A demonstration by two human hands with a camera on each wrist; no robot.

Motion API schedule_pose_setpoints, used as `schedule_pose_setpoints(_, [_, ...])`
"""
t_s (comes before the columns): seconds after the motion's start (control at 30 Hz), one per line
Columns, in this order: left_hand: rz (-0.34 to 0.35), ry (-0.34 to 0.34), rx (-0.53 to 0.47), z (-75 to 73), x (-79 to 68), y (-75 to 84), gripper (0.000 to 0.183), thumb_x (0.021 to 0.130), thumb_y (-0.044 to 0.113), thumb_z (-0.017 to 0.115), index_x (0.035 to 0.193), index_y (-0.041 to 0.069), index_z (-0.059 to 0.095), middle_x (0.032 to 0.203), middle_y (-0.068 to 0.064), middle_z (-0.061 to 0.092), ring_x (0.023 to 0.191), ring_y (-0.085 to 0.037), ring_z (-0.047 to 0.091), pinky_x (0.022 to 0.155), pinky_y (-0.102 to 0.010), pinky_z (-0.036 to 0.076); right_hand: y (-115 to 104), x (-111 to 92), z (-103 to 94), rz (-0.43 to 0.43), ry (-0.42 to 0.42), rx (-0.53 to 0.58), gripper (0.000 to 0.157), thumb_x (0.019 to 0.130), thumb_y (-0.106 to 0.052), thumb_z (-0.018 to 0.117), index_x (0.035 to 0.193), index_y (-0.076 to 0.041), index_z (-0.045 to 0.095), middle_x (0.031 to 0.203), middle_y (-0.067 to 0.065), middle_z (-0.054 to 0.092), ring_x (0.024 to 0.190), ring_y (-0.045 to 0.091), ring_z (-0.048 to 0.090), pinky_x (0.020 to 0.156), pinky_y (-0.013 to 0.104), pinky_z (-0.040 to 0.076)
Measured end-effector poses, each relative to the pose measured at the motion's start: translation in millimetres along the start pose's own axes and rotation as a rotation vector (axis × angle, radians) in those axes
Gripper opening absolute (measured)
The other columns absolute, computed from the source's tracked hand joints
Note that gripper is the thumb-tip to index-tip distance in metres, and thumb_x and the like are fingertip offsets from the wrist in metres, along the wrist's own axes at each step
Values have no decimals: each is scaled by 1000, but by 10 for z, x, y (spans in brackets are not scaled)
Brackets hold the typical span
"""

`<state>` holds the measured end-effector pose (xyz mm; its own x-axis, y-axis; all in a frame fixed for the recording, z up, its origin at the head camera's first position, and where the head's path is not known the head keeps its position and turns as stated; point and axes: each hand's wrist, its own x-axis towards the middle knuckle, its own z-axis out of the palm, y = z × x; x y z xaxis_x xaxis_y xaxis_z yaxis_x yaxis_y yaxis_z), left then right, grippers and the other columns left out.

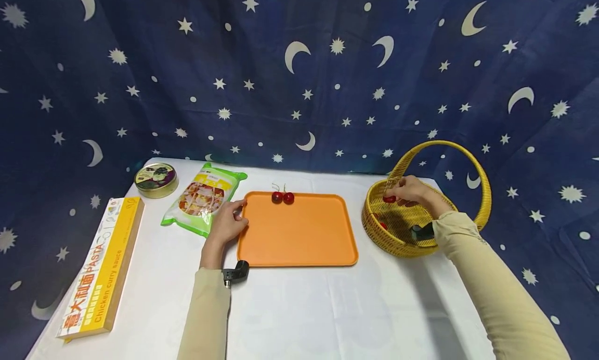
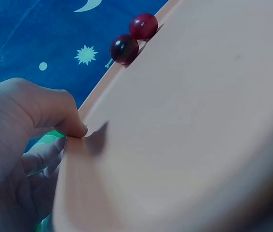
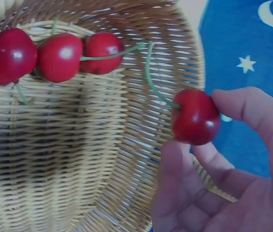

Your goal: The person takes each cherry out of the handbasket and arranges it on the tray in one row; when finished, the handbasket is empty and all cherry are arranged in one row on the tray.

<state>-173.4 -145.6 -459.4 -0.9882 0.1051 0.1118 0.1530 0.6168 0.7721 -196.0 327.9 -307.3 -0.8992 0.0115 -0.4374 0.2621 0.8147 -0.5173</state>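
An orange tray [image 1: 297,232] lies on the white-covered table, and my left hand [image 1: 227,223] pinches its rim near the far left corner. Two dark red cherries [image 2: 124,49] with stems sit side by side at the tray's far edge. Over on the right, my right hand [image 1: 414,191] holds a red cherry [image 3: 197,117] between thumb and fingers, inside the far side of a yellow wicker basket [image 1: 381,234]. The held cherry's green stem curves up and away from the fingers. In the right wrist view three more cherries [image 3: 60,57] lie in a row along the basket's side.
The basket's tall handle [image 1: 486,193] arches up beside the right forearm. Left of the tray lie a green-edged food bag [image 1: 203,198], a round tin [image 1: 156,180] and a long pasta box [image 1: 103,266]. A dark blue curtain [image 1: 262,115] with moons and stars hangs behind the table.
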Motion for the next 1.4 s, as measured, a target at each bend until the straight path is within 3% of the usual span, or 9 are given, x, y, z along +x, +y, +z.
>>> schedule_pose_setpoints(0.27, [-8, 9, 11, -38, -1, -51, 56, 78, 3, 65, 133, -3, 58, 109, -21, 57, 85, -27, 52, 76, -36, 40, -182, 12, -3, -38, 41, 118, 50, 98, -30, 55, 133, 5, 51, 88, 8, 66, 70, 11, 62, 68, 30, 52])
schedule_pose_setpoints(0.5, [-11, 21, -12, -20, 3, -68, 56, 78, 3, 65, 133, -3, 59, 109, -20, 56, 81, -24, 52, 74, -34, 39, -410, 100, 169, -87, 99, 243, 46, 96, -29, 59, 123, 9, 55, 90, 7, 67, 72, 11, 66, 71, 27, 53])
schedule_pose_setpoints(0.67, [-3, 28, -18, -9, 3, -65, 56, 78, 4, 65, 132, -2, 59, 107, -19, 56, 80, -24, 52, 73, -34, 39, -578, 229, 441, -136, 115, 287, 41, 94, -23, 62, 121, 7, 54, 89, 11, 69, 67, 10, 66, 72, 33, 54])
schedule_pose_setpoints(0.83, [-20, 14, -13, 2, -2, -61, 56, 78, 4, 66, 133, -1, 59, 110, -19, 56, 82, -24, 52, 75, -34, 40, -671, 400, 816, -195, 107, 297, 38, 94, -18, 59, 125, 4, 59, 88, 13, 71, 67, 12, 66, 64, 29, 52])
schedule_pose_setpoints(1.07, [-31, 10, -6, 8, 20, -49, 56, 79, 5, 67, 134, 0, 59, 113, -19, 56, 80, -23, 53, 75, -35, 41, -859, 558, 1289, -228, 113, 406, 25, 89, -10, 62, 106, 8, 64, 82, 11, 69, 75, 27, 70, 73, 38, 56])
schedule_pose_setpoints(1.4, [29, 30, 1, 22, 24, -11, 55, 76, 3, 65, 131, -2, 61, 109, -20, 59, 90, -28, 50, 78, -37, 38, -1026, 755, 1703, -169, 96, 523, 28, 88, -9, 69, 109, 7, 59, 93, 22, 71, 67, 20, 70, 65, 29, 56])
